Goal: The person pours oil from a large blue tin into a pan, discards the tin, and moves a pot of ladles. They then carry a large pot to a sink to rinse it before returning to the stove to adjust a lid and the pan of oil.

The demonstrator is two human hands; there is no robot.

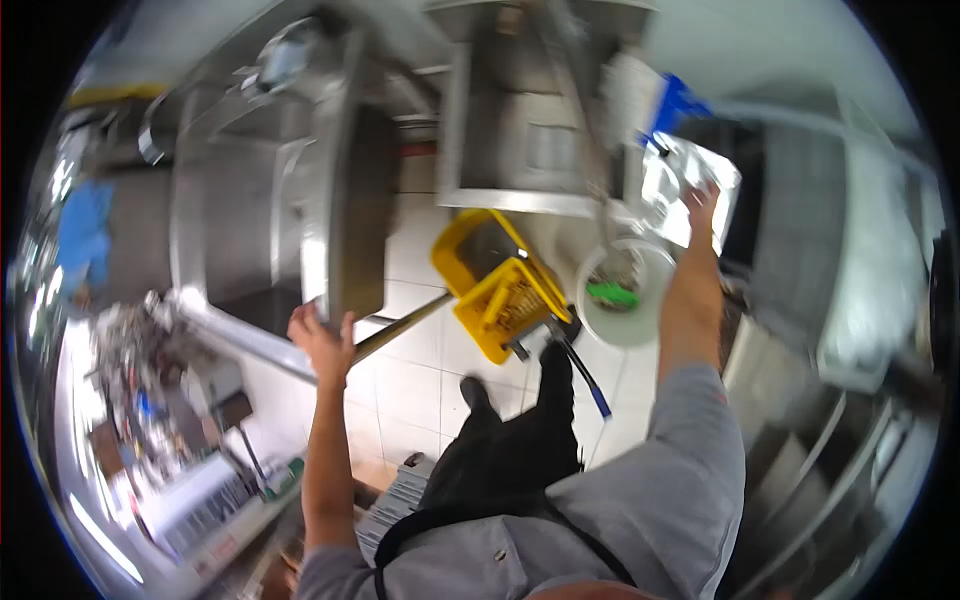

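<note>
Reaching out to both sides, the person stood on the white tiled floor (pixel 405 395) with arms well apart. Left hand (pixel 325 345): open, fingers spread at the front edge of the steel sink (pixel 310 250), nothing seen in it. Looked like light contact with the rim, but couldn't confirm pressure. Right hand (pixel 700 205): at the shiny silver item (pixel 668 190), fingers over its face. Blur there, so couldn't tell gripping from just touching.

Silver item sat on the person's right, just beyond the white bucket (pixel 652 328), with a blue item (pixel 675 105) next to its far edge. Couldn't tell what held it up, or whether it was foil, a tray or a lid.

Progress, my read: right hand had got to the silver item, so the reach looked done. No clear sign of a lift or a secure hold; that part read as open. Left hand carried nothing, seemed more like a steadying hand.

Floor stuff was out of both hands: yellow wringer bucket (pixel 485 335) upright near the feet, its blue-ended handle (pixel 590 380) angled out; white bucket beside it with a green item (pixel 612 294) inside. Nothing there showed whether any work on them was finished or outstanding.
</note>
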